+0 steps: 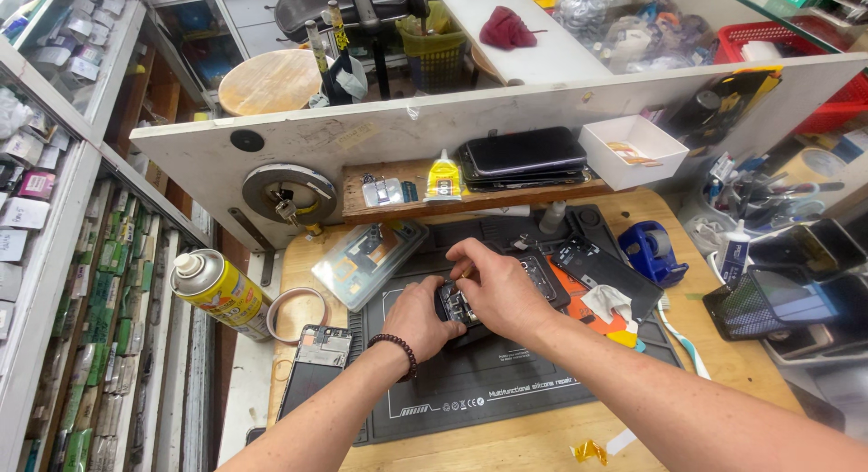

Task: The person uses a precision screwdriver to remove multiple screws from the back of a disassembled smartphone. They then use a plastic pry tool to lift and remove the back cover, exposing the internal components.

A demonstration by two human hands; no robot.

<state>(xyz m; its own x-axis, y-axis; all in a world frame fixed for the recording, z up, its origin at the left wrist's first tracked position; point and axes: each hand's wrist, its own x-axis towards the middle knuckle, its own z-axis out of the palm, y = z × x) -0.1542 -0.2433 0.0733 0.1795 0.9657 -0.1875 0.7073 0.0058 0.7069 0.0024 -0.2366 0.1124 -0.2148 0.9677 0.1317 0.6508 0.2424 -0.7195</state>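
An opened phone [455,306] with its inner boards showing lies on a dark silicone work mat [488,382]. My left hand [413,316], with a bead bracelet on the wrist, grips the phone's left edge. My right hand [493,287] arches over the phone with the fingertips pinched together on its top part; whether a small tool sits in the pinch is hidden. A second opened phone frame [604,266] lies just right of my hands, and a white cloth [608,302] rests on it.
A yellow spray can [215,287] and a tape ring [291,314] sit at the left. A phone frame [316,362] and a clear tray [369,260] lie nearby. A shelf holds a glue bottle [442,177] and stacked phones [522,157]. A blue tape dispenser [653,249] stands right.
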